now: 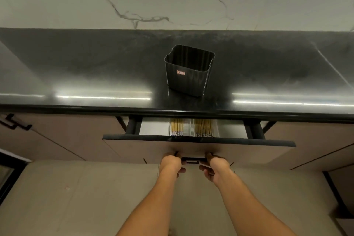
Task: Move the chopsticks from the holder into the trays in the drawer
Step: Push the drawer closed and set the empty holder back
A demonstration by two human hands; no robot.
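The yellow chopsticks [191,127] lie in two trays [217,127] in the drawer [199,141] under the table's [95,74] front edge, and the black holder [188,70] looks empty. Both hands, left hand [171,162] and right hand [215,165], curl around the drawer handle [190,160]. Chopsticks are probably light, stiff and smooth, so pinch them in the middle.

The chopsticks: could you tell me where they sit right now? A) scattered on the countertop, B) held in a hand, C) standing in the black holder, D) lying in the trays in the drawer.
D: the chopsticks lie in the trays inside the partly open drawer, and none show above the rim of the holder.
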